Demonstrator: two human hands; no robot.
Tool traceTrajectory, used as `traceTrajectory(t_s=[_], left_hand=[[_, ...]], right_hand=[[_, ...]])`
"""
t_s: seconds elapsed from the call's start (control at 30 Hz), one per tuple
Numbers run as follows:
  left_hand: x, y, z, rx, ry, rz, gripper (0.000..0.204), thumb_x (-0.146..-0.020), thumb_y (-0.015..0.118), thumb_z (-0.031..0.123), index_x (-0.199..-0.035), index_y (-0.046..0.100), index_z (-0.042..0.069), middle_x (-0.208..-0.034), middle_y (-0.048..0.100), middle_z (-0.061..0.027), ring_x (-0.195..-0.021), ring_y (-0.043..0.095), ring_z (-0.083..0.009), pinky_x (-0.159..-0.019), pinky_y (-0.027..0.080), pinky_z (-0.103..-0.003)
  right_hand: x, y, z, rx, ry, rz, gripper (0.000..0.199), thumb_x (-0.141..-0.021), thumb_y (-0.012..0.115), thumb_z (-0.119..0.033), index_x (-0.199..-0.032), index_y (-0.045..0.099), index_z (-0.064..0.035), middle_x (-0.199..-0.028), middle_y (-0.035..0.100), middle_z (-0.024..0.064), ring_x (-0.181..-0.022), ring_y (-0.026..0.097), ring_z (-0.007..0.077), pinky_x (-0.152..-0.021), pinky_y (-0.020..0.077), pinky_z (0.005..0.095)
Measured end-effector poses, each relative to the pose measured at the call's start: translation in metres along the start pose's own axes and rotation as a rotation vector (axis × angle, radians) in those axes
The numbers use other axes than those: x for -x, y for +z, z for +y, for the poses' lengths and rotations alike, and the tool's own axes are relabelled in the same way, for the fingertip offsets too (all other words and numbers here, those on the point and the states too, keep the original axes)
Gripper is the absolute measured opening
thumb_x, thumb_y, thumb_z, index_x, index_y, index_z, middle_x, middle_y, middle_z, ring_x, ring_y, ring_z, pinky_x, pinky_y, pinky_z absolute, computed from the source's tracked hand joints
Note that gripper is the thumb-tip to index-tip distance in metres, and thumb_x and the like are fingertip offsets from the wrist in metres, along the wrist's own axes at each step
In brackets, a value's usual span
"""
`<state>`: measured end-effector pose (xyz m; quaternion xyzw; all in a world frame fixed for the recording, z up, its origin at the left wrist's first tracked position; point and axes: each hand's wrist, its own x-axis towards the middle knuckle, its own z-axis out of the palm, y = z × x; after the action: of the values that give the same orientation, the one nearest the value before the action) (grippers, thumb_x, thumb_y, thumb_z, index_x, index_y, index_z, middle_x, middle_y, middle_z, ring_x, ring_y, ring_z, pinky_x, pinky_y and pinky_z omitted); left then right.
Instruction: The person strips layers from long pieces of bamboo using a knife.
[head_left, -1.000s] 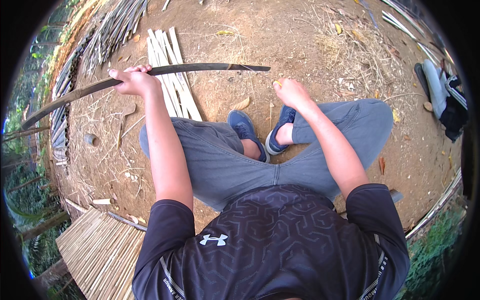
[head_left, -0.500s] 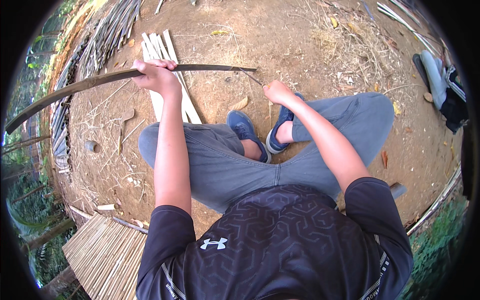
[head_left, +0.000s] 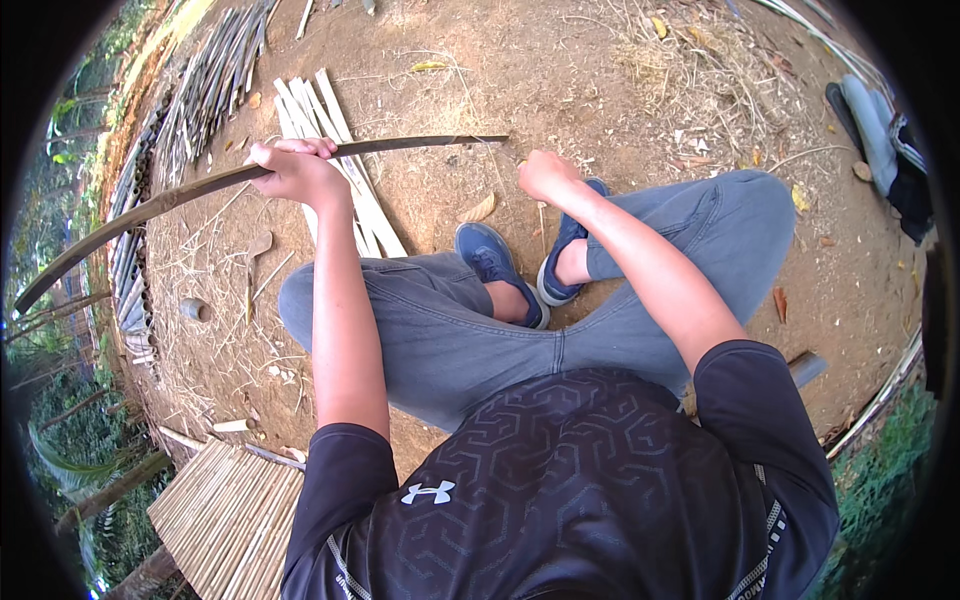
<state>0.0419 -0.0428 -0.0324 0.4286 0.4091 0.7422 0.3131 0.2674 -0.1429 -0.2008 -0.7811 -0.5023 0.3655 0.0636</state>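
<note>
My left hand point(head_left: 298, 172) is wrapped round a long, dark, curved bamboo strip point(head_left: 130, 222). The strip runs from the far left, through the fist, to a thin tip point(head_left: 470, 140) in front of my feet. Just right of that tip, and apart from it, my right hand point(head_left: 548, 178) is closed round a slim knife. Its dark blade shows in the earlier picture but can hardly be made out now. Pale split bamboo slats point(head_left: 372, 215) lie on the ground beyond my left hand.
Dark split bamboo point(head_left: 215, 75) is heaped at the far left. A slatted bamboo mat point(head_left: 230, 515) lies at the lower left, near a short bamboo piece point(head_left: 195, 309). Dry shavings point(head_left: 690, 80) cover ground at the far right, with clothing or bags point(head_left: 885, 150) beyond.
The dark strip and my left hand have shifted slightly left. My right hand has come a little left, and the blade that crossed to the strip's tip no longer shows.
</note>
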Motion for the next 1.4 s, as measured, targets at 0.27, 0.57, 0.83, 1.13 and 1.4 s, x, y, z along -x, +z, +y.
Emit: traceTrajectory(t_s=[0.27, 0.57, 0.83, 1.13, 1.4], left_hand=[[0.006, 0.009, 0.003, 0.007, -0.018, -0.025, 0.028, -0.099, 0.041, 0.033, -0.085, 0.031, 0.011, -0.048, 0.040, -0.0034, -0.036, 0.040, -0.0156, -0.038, 0.036, -0.034], [0.007, 0.008, 0.003, 0.017, 0.011, -0.135, 0.024, -0.097, 0.041, 0.029, -0.082, 0.033, 0.012, -0.048, 0.040, -0.0036, -0.035, 0.040, -0.0149, -0.035, 0.037, -0.034], [0.001, 0.012, 0.007, 0.003, -0.022, -0.062, 0.024, -0.094, 0.040, 0.027, -0.077, 0.035, 0.011, -0.046, 0.038, -0.0030, -0.034, 0.040, -0.0158, -0.035, 0.036, -0.034], [-0.002, 0.009, 0.006, -0.019, -0.038, -0.070, 0.020, -0.093, 0.037, 0.024, -0.077, 0.035, 0.010, -0.047, 0.039, -0.0040, -0.035, 0.041, -0.0171, -0.035, 0.037, -0.035], [-0.010, -0.005, 0.000, -0.003, -0.016, -0.107, 0.016, -0.092, 0.038, 0.021, -0.080, 0.036, 0.012, -0.048, 0.038, -0.0028, -0.036, 0.040, -0.0175, -0.036, 0.039, -0.036]], right_hand=[[-0.006, -0.005, -0.024, 0.109, -0.079, 0.029, 0.026, -0.088, 0.054, -0.010, -0.103, 0.074, -0.0023, -0.108, 0.072, 0.0179, -0.102, 0.070, 0.0312, -0.084, 0.0567, 0.0412], [-0.049, 0.015, -0.010, 0.039, -0.045, -0.002, 0.028, -0.086, 0.056, -0.011, -0.106, 0.074, -0.0045, -0.112, 0.071, 0.0164, -0.104, 0.070, 0.0304, -0.085, 0.0566, 0.0406], [-0.076, 0.028, 0.033, 0.072, 0.024, 0.002, 0.031, -0.088, 0.057, -0.019, -0.111, 0.071, -0.0020, -0.116, 0.069, 0.0200, -0.108, 0.067, 0.0357, -0.089, 0.0542, 0.0446], [-0.087, 0.055, 0.042, -0.179, 0.054, -0.059, 0.034, -0.095, 0.053, -0.031, -0.093, 0.070, -0.0021, -0.097, 0.071, 0.0165, -0.078, 0.069, 0.0279, -0.063, 0.0553, 0.0398], [-0.086, 0.048, 0.040, -0.915, -0.018, -0.618, 0.037, -0.102, 0.048, -0.043, -0.108, 0.056, -0.0080, -0.083, 0.060, 0.0022, -0.054, 0.053, 0.0072, -0.037, 0.0391, 0.0224]])
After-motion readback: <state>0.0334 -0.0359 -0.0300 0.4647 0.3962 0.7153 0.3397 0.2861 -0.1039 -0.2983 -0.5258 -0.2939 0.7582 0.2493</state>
